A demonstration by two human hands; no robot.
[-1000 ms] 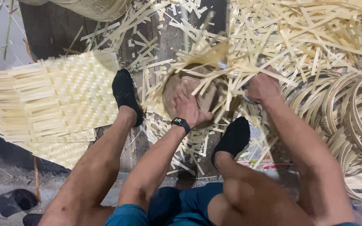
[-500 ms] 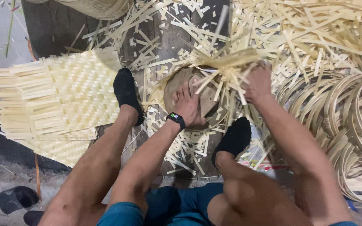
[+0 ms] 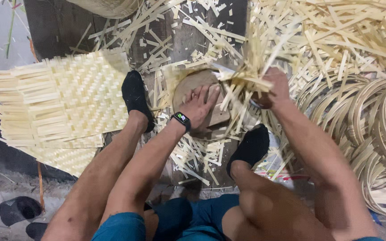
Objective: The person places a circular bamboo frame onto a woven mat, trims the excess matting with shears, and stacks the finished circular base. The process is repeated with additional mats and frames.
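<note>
A woven bamboo mat (image 3: pixel 68 98) lies by my left foot, split strips (image 3: pixel 336 40) littering the floor. Between my feet sits a round wooden block (image 3: pixel 197 100); my left hand (image 3: pixel 199 107) presses flat on it, fingers spread. My right hand (image 3: pixel 273 89) grips a strip bundle (image 3: pixel 246 78) over the block.

Pale bamboo strip bundle (image 3: pixel 246 82) raised, tilted over round wood block (image 3: pixel 193 87).

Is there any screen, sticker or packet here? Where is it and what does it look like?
Watch: on the left wrist, above the round wooden block; small dark rectangular screen with tiny glowing marks, black strap.
Wrapper: on the floor beside the right foot, under pale strips; flat and crumpled, white with red, yellow and blue patches.
Nothing else shows.
</note>
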